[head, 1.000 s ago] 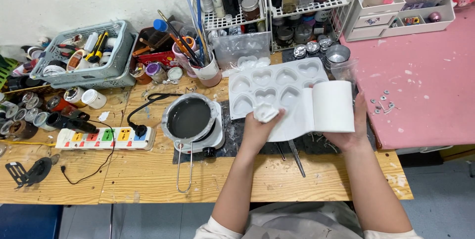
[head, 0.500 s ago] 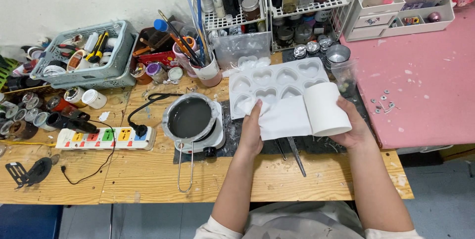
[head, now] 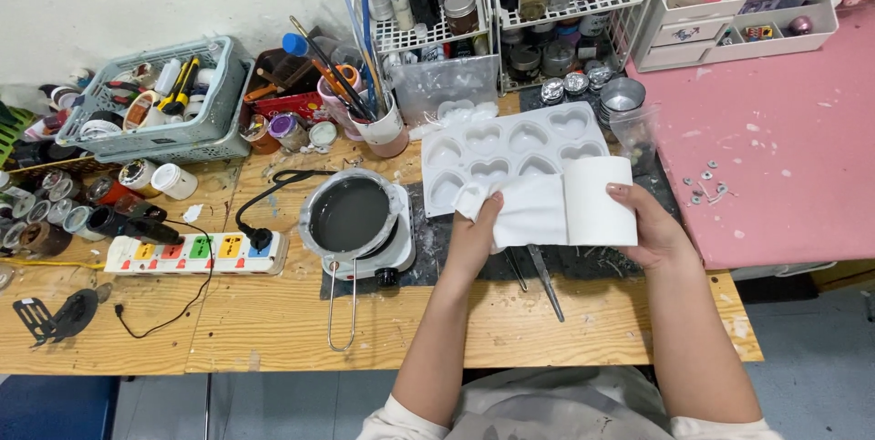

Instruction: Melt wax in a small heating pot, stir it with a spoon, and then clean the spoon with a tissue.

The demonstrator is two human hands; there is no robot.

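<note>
The right hand (head: 649, 232) wraps around a white roll of tissue paper (head: 600, 201), while the left hand (head: 474, 238) pinches the loose free sheet (head: 524, 208) pulled out from it. Both are held just above the near edge of a white plastic mould tray with heart-shaped cavities (head: 510, 144) on the wooden worktable (head: 273, 312). Left of the hands, a small metal pot of grey liquid (head: 349, 215) sits on a white hot plate (head: 387, 262).

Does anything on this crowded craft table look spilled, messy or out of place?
Yes. The dark mat under the small pot and the heart mould is streaked with pale dried drips, and the pink tabletop carries white flecks. Nothing looks toppled.
</note>
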